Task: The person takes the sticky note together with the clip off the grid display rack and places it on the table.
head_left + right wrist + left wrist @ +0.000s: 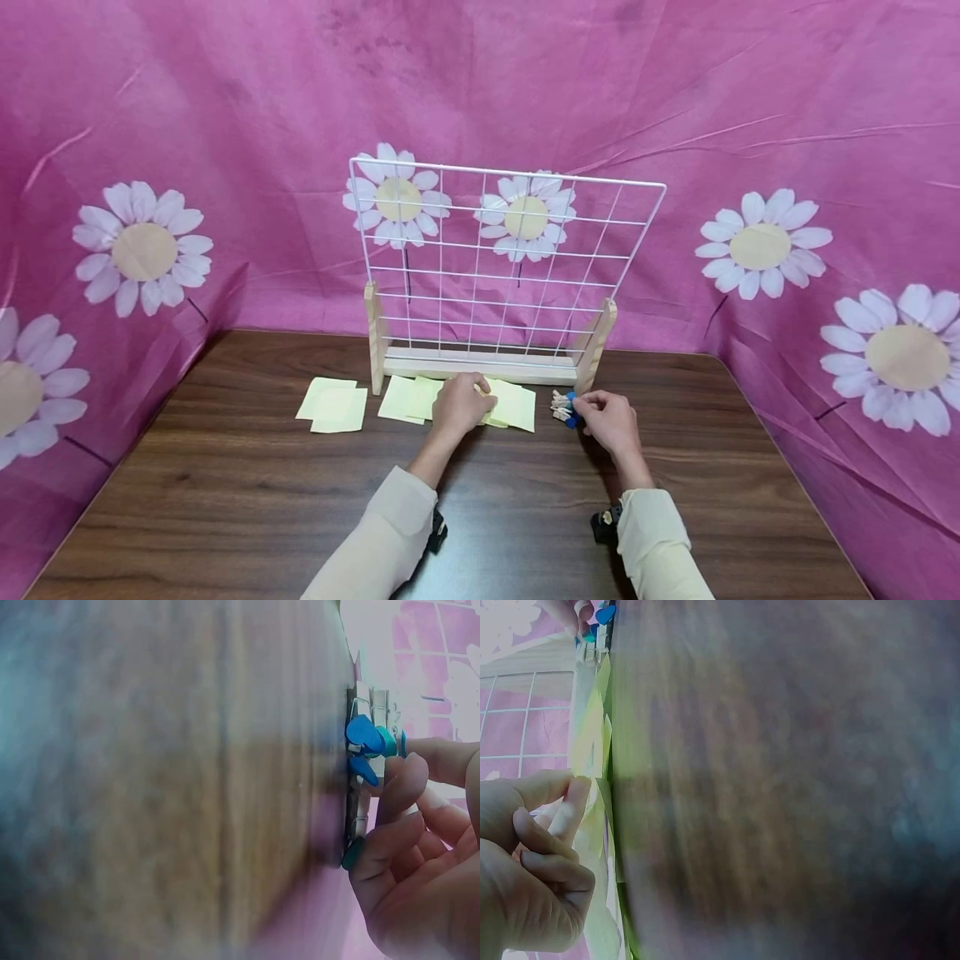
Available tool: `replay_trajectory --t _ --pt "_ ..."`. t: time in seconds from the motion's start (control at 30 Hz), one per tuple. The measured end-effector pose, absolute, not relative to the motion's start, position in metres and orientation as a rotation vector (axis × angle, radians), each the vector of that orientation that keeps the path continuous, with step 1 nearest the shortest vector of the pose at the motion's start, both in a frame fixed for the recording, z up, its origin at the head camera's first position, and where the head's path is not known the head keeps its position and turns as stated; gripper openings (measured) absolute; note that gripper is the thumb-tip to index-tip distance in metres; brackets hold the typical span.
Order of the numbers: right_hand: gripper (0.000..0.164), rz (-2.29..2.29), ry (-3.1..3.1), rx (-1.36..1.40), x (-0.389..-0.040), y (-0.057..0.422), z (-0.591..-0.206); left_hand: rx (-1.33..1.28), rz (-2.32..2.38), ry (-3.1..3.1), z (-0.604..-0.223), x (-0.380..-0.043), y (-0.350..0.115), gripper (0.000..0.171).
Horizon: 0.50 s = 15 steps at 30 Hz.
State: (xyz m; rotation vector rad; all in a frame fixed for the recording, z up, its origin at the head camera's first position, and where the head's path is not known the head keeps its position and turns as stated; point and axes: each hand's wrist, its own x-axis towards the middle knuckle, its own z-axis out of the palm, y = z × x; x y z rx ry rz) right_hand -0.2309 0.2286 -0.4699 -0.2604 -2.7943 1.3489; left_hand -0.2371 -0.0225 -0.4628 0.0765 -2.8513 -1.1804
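Observation:
Yellow sticky notes (pixel 517 406) lie overlapping in a row before the grid stand. Over them is my left hand (pixel 462 403), its thumb and index fingertip pinching the edge of a sticky note (pixel 592 796) in the left wrist view. Farther right, small wooden clothespins (pixel 561 406) with blue and green heart-shaped ends lie in a little heap. My right hand (pixel 611 422) reaches this heap from the right. In the right wrist view its thumb and index finger pinch at a blue-ended clothespin (pixel 403 742); the fingers partly hide it.
A white wire grid (pixel 495 258) stands upright in a wooden base (pixel 480 364) with two side posts. To the left lie two more pale yellow notes (pixel 339 410). A pink cloth (pixel 285 100) with daisies surrounds the brown wooden table (pixel 225 483).

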Motion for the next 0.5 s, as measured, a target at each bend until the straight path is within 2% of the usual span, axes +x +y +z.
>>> replay_trajectory --t 0.5 --pt "0.025 1.370 -2.809 -0.227 -0.2227 0.2325 -0.4676 0.034 -1.390 -2.784 -0.4660 -0.2351 -0.0282 0.007"
